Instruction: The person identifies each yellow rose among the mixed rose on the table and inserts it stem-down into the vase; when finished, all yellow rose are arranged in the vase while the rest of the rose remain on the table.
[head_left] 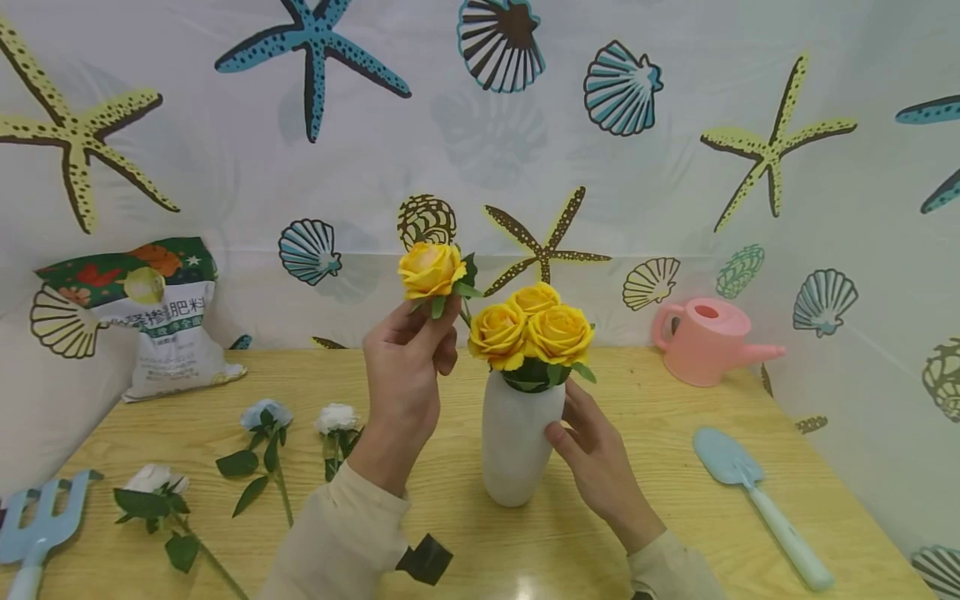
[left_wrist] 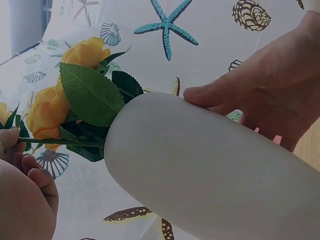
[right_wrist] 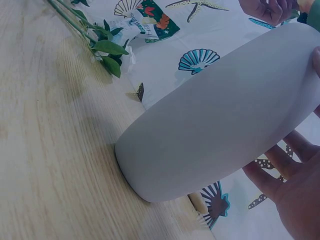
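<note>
My left hand [head_left: 405,367] pinches a yellow rose [head_left: 432,271] just under its bloom, up and to the left of the white vase [head_left: 516,442]. In the left wrist view, the rose's green stem [left_wrist: 65,142] runs from the fingers to the vase mouth; its lower end is hidden. Several other yellow roses [head_left: 534,327] stand bunched in the vase. My right hand [head_left: 603,467] holds the vase from the right, thumb in front and fingers round the far side. The vase stands upright, its base [right_wrist: 137,182] on the wooden table.
Left on the table [head_left: 645,417] lie a blue rose [head_left: 266,414], two white roses [head_left: 156,481] and a blue hand fork [head_left: 45,521]. A fertilizer bag [head_left: 172,329] stands behind them. At right are a pink watering can [head_left: 705,342] and a blue trowel [head_left: 757,496]. Patterned cloth surrounds the table.
</note>
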